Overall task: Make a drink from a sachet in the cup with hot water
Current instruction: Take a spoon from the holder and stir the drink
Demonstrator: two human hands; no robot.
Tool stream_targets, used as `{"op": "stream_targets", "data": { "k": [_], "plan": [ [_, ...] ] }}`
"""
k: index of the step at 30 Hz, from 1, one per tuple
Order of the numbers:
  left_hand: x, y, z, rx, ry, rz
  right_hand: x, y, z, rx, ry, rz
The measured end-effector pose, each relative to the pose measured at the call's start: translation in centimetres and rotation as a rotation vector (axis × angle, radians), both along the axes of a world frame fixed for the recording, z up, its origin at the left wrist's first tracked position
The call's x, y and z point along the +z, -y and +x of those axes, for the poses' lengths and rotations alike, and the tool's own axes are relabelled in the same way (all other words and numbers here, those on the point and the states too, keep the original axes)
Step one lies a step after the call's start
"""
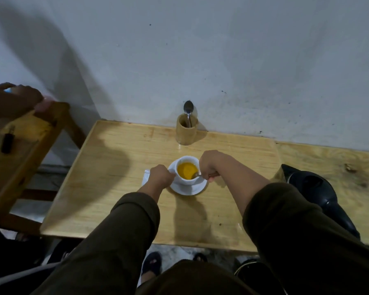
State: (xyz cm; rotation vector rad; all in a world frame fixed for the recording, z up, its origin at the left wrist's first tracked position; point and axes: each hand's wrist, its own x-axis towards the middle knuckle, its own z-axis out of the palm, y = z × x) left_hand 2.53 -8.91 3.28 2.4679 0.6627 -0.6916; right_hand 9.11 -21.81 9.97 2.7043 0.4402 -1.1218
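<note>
The white cup [187,170] is seated on its white saucer [188,188] near the middle of the wooden bench [107,167], and it is filled with an opaque yellow-orange drink [186,169]. The left hand [161,175] is closed against the cup's left side — whether a handle is being gripped there cannot be told, as the fingers are hidden. The right hand [209,165] is curled tight around the handle of a spoon [197,175], whose bowl is dipped into the liquid at the cup's right edge. Just left of the saucer, partly covered by the left wrist, a white sachet [145,177] is lying flat on the bench. At the back edge, against the wall, a wooden holder [186,133] is standing upright with 1 more spoon [188,110] propped in it, bowl upward. A black kettle [320,192] is seen at the right — touching the right sleeve. Another person's hand [19,99] is resting on a separate stool at far left.
</note>
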Motion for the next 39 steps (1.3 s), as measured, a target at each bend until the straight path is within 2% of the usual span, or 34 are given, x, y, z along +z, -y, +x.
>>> {"op": "stream_targets", "data": {
  "k": [4, 10, 12, 16, 21, 26, 30, 39],
  "plan": [
    [0.0, 0.1, 0.1, 0.027, 0.007, -0.004, 0.8, 0.9, 0.7, -0.175, -0.147, 0.122],
    [0.4, 0.5, -0.2, 0.009, 0.006, 0.033, 1.5, 1.9, 0.7, -0.448, -0.249, 0.425],
    [0.3, 0.5, -0.2, 0.017, 0.009, 0.034, 1.2, 2.1, 0.5, -0.487, -0.222, 0.532],
    [0.4, 0.7, -0.2, 0.05, 0.016, 0.016, 0.4, 2.4, 0.0, -0.438, -0.048, 0.682],
    [0.6, 0.8, -0.5, 0.088, 0.035, -0.016, -0.5, 2.3, -1.1, -0.311, 0.253, 0.688],
    [0.3, 0.6, -0.5, 0.133, 0.048, -0.084, -1.5, 2.0, -1.5, -0.287, 0.389, 0.67],
    [0.6, 0.6, -0.7, 0.103, 0.027, -0.062, -1.8, 1.7, -1.7, -0.249, 0.393, 0.664],
    [0.9, 0.5, -0.6, 0.048, -0.057, -0.025, -1.9, 1.3, -1.8, -0.289, 0.258, 0.72]
  ]
}}
